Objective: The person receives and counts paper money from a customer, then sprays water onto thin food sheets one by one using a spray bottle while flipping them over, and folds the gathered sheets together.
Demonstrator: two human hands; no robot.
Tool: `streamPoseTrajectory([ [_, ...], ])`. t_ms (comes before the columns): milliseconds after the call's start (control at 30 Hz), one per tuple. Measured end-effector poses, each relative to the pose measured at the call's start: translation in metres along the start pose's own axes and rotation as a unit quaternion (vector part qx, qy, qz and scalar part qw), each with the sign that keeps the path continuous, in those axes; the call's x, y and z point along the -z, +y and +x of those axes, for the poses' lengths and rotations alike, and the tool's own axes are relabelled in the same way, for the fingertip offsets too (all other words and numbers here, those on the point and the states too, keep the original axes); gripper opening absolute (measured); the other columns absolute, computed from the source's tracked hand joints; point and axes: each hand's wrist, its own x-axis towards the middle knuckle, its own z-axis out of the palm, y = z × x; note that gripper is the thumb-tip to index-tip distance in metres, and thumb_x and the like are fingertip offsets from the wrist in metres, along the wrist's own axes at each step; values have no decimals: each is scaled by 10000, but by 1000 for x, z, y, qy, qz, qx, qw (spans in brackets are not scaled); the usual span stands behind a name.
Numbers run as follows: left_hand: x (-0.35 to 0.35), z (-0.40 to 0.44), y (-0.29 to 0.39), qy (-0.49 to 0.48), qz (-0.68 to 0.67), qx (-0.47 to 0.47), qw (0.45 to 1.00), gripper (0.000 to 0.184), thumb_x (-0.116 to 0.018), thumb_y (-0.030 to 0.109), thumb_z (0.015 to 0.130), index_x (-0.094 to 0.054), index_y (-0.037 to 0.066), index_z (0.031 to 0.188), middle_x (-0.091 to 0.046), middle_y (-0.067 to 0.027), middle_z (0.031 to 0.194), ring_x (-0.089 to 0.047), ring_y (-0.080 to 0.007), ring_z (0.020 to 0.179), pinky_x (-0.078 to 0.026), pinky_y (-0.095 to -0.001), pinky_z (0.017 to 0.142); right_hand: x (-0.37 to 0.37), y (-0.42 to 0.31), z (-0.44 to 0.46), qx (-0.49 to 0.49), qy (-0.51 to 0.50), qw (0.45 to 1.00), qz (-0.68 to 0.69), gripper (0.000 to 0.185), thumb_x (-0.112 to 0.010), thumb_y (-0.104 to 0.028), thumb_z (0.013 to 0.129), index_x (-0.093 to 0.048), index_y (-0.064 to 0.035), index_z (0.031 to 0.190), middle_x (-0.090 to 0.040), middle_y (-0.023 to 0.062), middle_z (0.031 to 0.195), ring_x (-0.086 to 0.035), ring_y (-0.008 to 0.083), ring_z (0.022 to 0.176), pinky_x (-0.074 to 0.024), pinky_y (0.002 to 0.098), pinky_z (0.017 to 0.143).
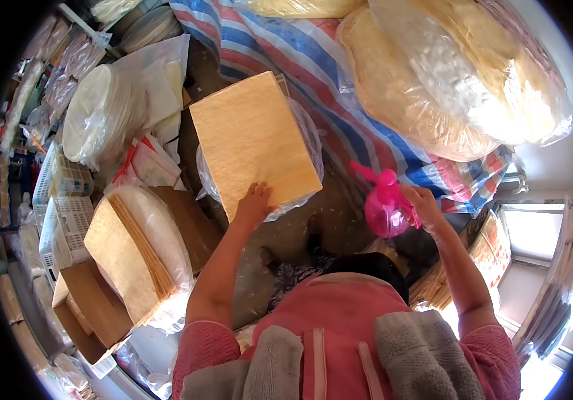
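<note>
Ok, L hand (255,205) flat on sheet (254,137) — R hand (424,207) gripping btl (384,211).

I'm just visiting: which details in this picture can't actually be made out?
All in the head view:
What lies beneath the tan sheet: mostly covered by the sheet.
Whether the right hand is squeezing the trigger of the pink spray bottle: hand and handle overlap.
The far end of the yellowish bundle: cut off by the top edge.
Contents of the bagged items at upper left: too small and blurred.
</note>
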Motion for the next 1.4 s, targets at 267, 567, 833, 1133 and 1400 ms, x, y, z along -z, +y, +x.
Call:
streamPoseTrajectory([
  [267,-18,2,8,45,47,-18,998,460,-567,268,796,-456,67,1194,-425,-162,1247,-385,-352,1170,-428,-418,875,0,8,-4,-48,-25,998,26,405,-494,-409,884,-643,-38,823,-511,-3,540,-458,68,429,-343,205,394],
  [567,-33,14,39,83,160,28,983,494,-560,291,797,-434,46,1207,-468,-174,1143,-481,-347,1064,-511,-418,708,-4,24,-9,-53,-19,998,11,393,-529,-387,875,-649,-23,963,-543,-21,621,-463,44,500,-359,192,451],
  [833,-7,23,21,37,74,-29,996,500,-595,405,770,-484,84,1136,-483,-119,1053,-489,-304,988,-514,-393,668,1,52,0,2,16,1000,-6,400,-530,-398,872,-656,-31,969,-555,-6,648,-481,61,527,-372,217,467],
  [1133,6,26,31,-32,29,28,999,509,-564,417,796,-475,82,1169,-475,-122,1100,-463,-312,1018,-465,-434,750,2,34,-10,-46,2,999,-15,432,-524,-414,871,-642,-28,1024,-576,-5,701,-484,60,581,-379,207,504],
  [1400,-44,21,34,122,240,-88,959,438,-497,217,822,-436,8,1201,-403,-173,1295,-435,-320,1159,-429,-459,862,4,36,-13,-45,2,999,-10,389,-544,-387,865,-649,-41,1010,-567,-20,692,-477,50,582,-386,211,505],
])
